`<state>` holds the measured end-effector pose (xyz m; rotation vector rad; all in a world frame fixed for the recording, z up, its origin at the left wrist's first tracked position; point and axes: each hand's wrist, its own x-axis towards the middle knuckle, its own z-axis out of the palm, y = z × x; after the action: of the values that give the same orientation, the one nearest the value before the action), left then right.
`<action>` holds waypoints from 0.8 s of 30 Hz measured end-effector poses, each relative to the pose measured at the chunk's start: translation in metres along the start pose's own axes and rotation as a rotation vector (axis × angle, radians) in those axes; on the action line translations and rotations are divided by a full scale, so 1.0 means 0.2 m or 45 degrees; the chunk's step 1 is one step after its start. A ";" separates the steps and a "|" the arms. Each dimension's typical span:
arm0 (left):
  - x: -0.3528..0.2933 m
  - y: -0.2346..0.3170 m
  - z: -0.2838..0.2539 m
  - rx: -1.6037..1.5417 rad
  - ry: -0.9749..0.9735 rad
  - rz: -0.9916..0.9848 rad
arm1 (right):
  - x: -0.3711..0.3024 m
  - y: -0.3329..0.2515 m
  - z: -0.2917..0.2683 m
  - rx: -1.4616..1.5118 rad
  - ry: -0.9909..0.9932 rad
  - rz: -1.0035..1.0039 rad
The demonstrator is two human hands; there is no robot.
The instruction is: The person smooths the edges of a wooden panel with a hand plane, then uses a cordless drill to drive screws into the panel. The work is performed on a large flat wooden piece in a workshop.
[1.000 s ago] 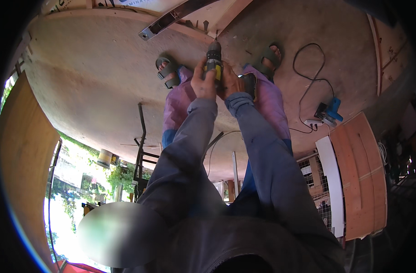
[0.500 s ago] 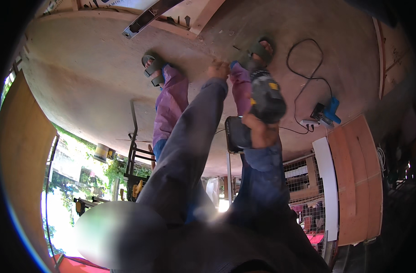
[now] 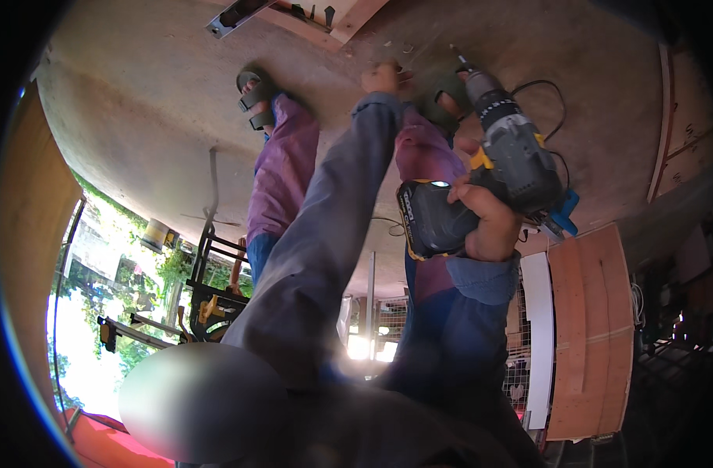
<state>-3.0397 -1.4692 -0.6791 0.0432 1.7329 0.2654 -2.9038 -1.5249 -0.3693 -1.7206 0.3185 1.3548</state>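
Observation:
My right hand (image 3: 493, 222) grips a black-and-yellow cordless drill (image 3: 520, 152) by its handle, fingers wrapped round it. A small light glows on the battery pack (image 3: 434, 218) at its base. The drill is tilted, with its chuck and slim bit (image 3: 460, 57) toward the far side, near my right foot. My left arm reaches forward over the floor, and my left hand (image 3: 383, 78) is low beside my right sandal (image 3: 442, 105). Its fingers look curled together; what they hold, if anything, is too small to make out.
Wooden framing (image 3: 356, 22) and a metal bar (image 3: 235, 15) lie at the far edge. A black cable (image 3: 555, 90) and a blue tool (image 3: 563, 214) are on the concrete floor (image 3: 153, 109) at right. A black metal stand (image 3: 204, 288) is at left, wooden panels (image 3: 590, 335) at right.
My right hand has swung the drill to the right, and its bit now shows clearly. My left hand has moved slightly farther away and to the right.

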 end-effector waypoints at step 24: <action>-0.55 0.78 -0.56 -0.599 -0.632 -0.204 | -0.11 0.17 0.32 -0.106 -0.451 0.025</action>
<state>-3.1476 -1.3542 -0.5244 -0.3455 1.1424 0.4922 -2.9760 -1.5016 -0.3668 -1.5088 0.0795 1.6738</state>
